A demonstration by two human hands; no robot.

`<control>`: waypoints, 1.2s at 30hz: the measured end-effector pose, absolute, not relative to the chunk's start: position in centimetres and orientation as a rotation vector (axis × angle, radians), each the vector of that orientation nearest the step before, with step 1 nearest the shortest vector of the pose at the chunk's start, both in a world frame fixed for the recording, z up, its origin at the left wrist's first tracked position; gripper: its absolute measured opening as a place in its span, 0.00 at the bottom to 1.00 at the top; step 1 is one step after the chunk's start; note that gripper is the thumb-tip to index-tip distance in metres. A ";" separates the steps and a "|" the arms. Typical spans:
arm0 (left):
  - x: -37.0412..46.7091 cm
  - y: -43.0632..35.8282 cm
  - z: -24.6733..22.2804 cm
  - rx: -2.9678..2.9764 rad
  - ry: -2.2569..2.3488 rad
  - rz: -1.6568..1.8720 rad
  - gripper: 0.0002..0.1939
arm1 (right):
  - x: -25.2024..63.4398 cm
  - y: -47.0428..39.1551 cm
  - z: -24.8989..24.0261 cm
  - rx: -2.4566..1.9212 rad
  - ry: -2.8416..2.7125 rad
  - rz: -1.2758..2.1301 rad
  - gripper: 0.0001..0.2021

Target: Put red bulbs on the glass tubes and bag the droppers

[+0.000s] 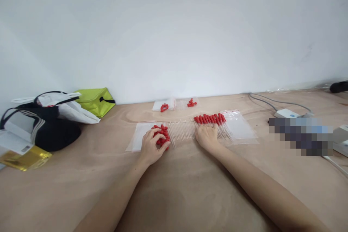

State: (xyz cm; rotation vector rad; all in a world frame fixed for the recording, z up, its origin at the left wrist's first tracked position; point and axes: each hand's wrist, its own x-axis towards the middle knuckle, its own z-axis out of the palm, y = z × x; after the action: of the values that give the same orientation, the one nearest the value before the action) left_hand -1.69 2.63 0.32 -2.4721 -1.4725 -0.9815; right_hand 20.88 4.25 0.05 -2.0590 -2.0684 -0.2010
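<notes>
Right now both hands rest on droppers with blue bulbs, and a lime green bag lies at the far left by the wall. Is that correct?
Not quite: the bulbs are red, not blue. In the head view the left hand and right hand rest on the droppers, and the lime green bag lies far left by the wall.

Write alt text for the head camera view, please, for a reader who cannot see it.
Two bare hands rest on a wooden table: the left hand on a heap of red caps, the right hand on a row of clear droppers lying over plastic bags. Cloth bags sit far left.
</notes>
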 end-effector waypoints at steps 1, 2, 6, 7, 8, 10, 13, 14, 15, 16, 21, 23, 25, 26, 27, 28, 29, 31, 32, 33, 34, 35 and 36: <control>-1.7 2.5 0.3 -2.473 -1.471 -0.967 0.07 | 21.0 4.0 -0.1 -2.052 -2.065 -0.220 0.13; -1.7 2.4 0.4 -2.474 -1.470 -0.951 0.07 | 21.3 3.8 -0.2 -2.037 -2.064 -0.244 0.12; -1.5 1.7 0.5 -2.476 -1.451 -0.913 0.11 | 23.1 2.3 -0.9 -1.890 -2.066 -0.320 0.11; -1.4 1.5 0.5 -2.476 -1.439 -0.903 0.12 | 23.7 1.9 -1.2 -1.831 -2.076 -0.314 0.11; -1.4 1.3 0.4 -2.475 -1.426 -0.890 0.13 | 24.3 1.5 -1.4 -1.766 -2.093 -0.299 0.12; -1.4 1.1 0.2 -2.457 -1.406 -0.874 0.11 | 25.5 0.8 -1.9 -1.626 -2.147 -0.254 0.12; -1.4 1.0 -0.1 -2.424 -1.388 -0.898 0.07 | 27.0 0.0 -2.3 -1.453 -2.247 -0.182 0.11; -1.4 1.1 -0.2 -2.412 -1.383 -0.916 0.07 | 27.3 -0.2 -2.3 -1.417 -2.278 -0.159 0.11; -1.4 1.0 -0.2 -2.397 -1.378 -0.937 0.07 | 27.6 -0.3 -2.2 -1.391 -2.303 -0.136 0.11; -1.4 1.0 -0.1 -2.377 -1.379 -0.960 0.07 | 27.8 -0.3 -2.1 -1.374 -2.325 -0.115 0.11; -1.5 -0.2 0.1 -2.343 -1.362 -1.106 0.06 | 27.5 -0.5 -1.0 -1.328 -2.352 0.010 0.10; -1.3 -0.8 0.1 -2.461 -1.269 -1.130 0.06 | 27.0 -0.5 -0.7 -1.317 -2.334 0.074 0.11; -1.0 -1.4 0.0 -2.625 -1.160 -1.091 0.05 | 26.3 -0.6 -0.5 -1.316 -2.317 0.132 0.14; -0.8 -1.5 0.0 -2.695 -1.123 -1.056 0.04 | 25.9 -0.5 -0.5 -1.316 -2.313 0.160 0.14; -0.6 -1.6 0.0 -2.748 -1.103 -1.017 0.04 | 25.6 -0.5 -0.5 -1.318 -2.312 0.186 0.13; -0.4 -1.7 0.0 -2.785 -1.095 -0.976 0.06 | 25.2 -0.4 -0.6 -1.321 -2.312 0.208 0.12; -0.2 -1.6 -0.1 -2.809 -1.092 -0.938 0.08 | 25.0 -0.4 -0.7 -1.327 -2.313 0.221 0.11; 0.2 -1.4 -0.3 -2.830 -1.089 -0.887 0.11 | 24.5 -0.3 -1.0 -1.351 -2.311 0.211 0.09; 0.4 -1.2 -0.4 -2.833 -1.089 -0.877 0.10 | 24.3 -0.2 -1.1 -1.365 -2.307 0.193 0.09; 0.6 -1.0 -0.5 -2.831 -1.089 -0.881 0.08 | 24.1 -0.2 -1.2 -1.375 -2.302 0.172 0.08; 0.8 -0.9 -0.6 -2.821 -1.094 -0.898 0.07 | 23.9 -0.2 -1.4 -1.380 -2.293 0.155 0.08; 1.0 -0.7 -0.7 -2.807 -1.104 -0.924 0.07 | 23.7 -0.3 -1.5 -1.380 -2.277 0.146 0.07; 1.2 -0.6 -0.8 -2.794 -1.116 -0.951 0.07 | 23.5 -0.3 -1.6 -1.375 -2.256 0.150 0.07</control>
State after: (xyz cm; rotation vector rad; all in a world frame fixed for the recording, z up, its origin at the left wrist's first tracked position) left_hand 1.21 -0.58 -0.78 -2.7939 -1.1159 -0.9511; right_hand 23.48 -0.32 -1.57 -1.3752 -2.2558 0.1503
